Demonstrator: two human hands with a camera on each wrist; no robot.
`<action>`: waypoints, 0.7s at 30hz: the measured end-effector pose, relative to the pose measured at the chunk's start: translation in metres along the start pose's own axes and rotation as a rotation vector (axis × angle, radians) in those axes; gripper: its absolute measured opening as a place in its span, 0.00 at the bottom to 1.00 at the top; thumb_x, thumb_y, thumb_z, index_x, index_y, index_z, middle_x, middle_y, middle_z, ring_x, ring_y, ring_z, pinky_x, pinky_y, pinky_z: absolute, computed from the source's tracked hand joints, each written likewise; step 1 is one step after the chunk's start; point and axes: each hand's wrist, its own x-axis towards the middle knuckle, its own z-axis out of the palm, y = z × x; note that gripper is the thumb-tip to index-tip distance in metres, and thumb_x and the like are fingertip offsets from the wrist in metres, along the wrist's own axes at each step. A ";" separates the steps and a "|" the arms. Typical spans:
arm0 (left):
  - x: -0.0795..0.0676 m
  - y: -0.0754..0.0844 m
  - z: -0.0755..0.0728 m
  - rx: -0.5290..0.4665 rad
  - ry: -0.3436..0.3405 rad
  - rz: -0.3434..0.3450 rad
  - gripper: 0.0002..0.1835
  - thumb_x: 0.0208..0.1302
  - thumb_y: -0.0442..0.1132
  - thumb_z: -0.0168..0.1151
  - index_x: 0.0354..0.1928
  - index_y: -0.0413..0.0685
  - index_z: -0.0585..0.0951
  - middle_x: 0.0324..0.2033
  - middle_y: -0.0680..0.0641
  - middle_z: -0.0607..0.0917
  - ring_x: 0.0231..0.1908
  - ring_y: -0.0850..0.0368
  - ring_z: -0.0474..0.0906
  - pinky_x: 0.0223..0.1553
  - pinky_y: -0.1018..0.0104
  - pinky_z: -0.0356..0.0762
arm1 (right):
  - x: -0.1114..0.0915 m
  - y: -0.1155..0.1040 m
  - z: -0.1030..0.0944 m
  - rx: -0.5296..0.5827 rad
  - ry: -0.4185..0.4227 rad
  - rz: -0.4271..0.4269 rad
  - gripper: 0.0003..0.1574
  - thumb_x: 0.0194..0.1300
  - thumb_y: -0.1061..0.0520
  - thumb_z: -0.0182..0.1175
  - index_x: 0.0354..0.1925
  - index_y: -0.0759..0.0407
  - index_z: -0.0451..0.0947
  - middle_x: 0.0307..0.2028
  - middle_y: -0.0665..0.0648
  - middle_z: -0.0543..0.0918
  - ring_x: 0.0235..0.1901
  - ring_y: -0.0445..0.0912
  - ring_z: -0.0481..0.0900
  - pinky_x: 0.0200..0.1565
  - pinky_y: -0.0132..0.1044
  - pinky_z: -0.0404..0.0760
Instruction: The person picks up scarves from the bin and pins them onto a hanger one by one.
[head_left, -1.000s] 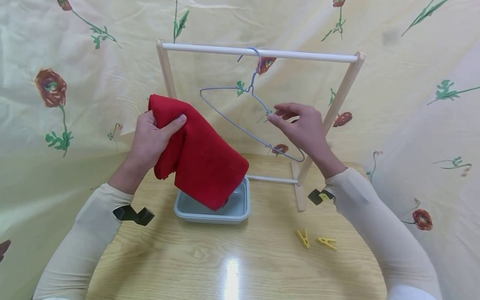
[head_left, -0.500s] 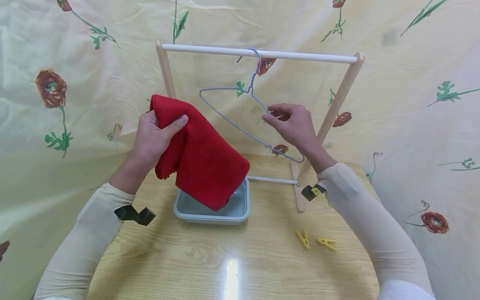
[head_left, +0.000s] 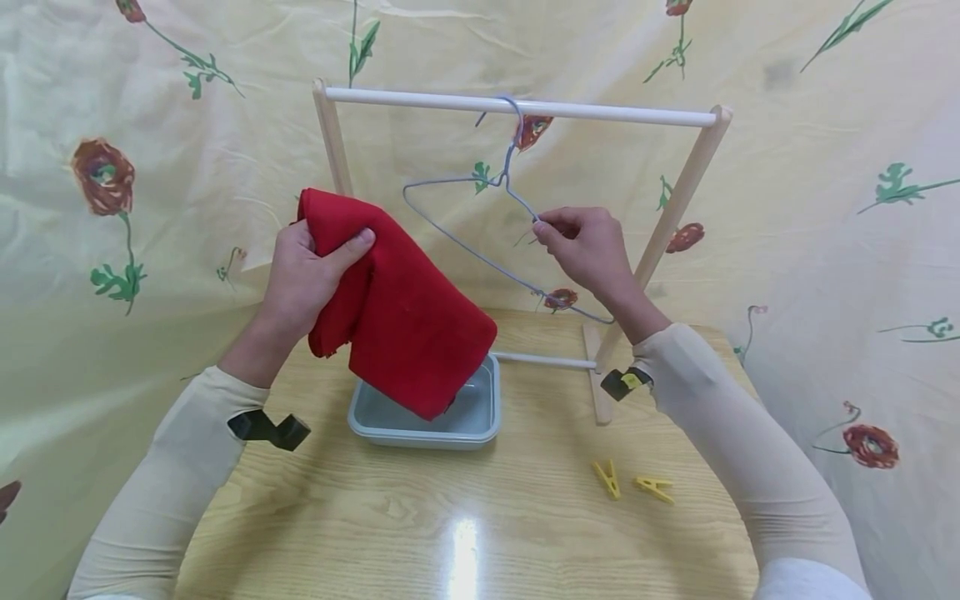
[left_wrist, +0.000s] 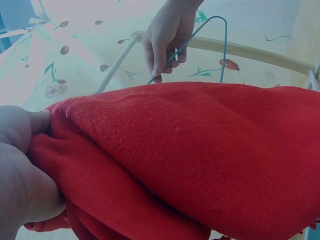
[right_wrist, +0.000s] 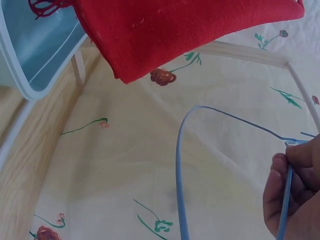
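Note:
My left hand point(head_left: 303, 271) grips a folded red cloth point(head_left: 420, 321) at its upper left, thumb on the front. The cloth hangs slanting down to the right, its lower corner over the light blue basin point(head_left: 491, 421). Fringe shows along one edge in the right wrist view. A thin blue wire hanger point(head_left: 465, 244) hangs by its hook from the white top bar of the rack. With thumb and fingers, my right hand point(head_left: 588, 250) pinches the hanger's right shoulder, as the right wrist view point(right_wrist: 295, 195) also shows.
The rack point(head_left: 678, 196) has wooden side posts and a white bar point(head_left: 420, 100) across the top. Two yellow clothespins point(head_left: 607, 480) lie on the wooden table point(head_left: 360, 517) at the right front. A flower-patterned curtain point(head_left: 187, 150) closes off the back and sides.
My right hand has moved left onto the hanger's shoulder and now pinches it. The hanger has shifted slightly to the right. The left hand and cloth have stayed nearly still.

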 end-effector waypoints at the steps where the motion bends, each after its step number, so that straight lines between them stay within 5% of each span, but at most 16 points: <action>1: 0.000 0.000 0.000 -0.003 -0.001 0.001 0.24 0.67 0.45 0.69 0.62 0.51 0.76 0.54 0.44 0.83 0.51 0.50 0.81 0.44 0.65 0.84 | 0.001 0.000 0.000 0.000 0.014 -0.001 0.18 0.74 0.49 0.62 0.51 0.60 0.87 0.39 0.60 0.89 0.33 0.46 0.81 0.32 0.30 0.76; 8: 0.000 0.000 -0.001 -0.023 -0.008 0.018 0.23 0.68 0.44 0.69 0.61 0.50 0.76 0.53 0.44 0.83 0.50 0.50 0.81 0.44 0.65 0.84 | 0.006 -0.002 0.001 -0.001 0.090 -0.032 0.14 0.73 0.53 0.62 0.42 0.63 0.88 0.29 0.55 0.84 0.27 0.44 0.74 0.31 0.33 0.70; 21: -0.001 0.003 -0.003 -0.047 -0.007 0.081 0.20 0.68 0.41 0.68 0.59 0.48 0.78 0.50 0.45 0.84 0.48 0.51 0.82 0.45 0.66 0.83 | 0.010 -0.024 -0.022 0.042 0.148 -0.055 0.14 0.72 0.53 0.63 0.41 0.65 0.86 0.25 0.46 0.81 0.25 0.39 0.75 0.29 0.28 0.71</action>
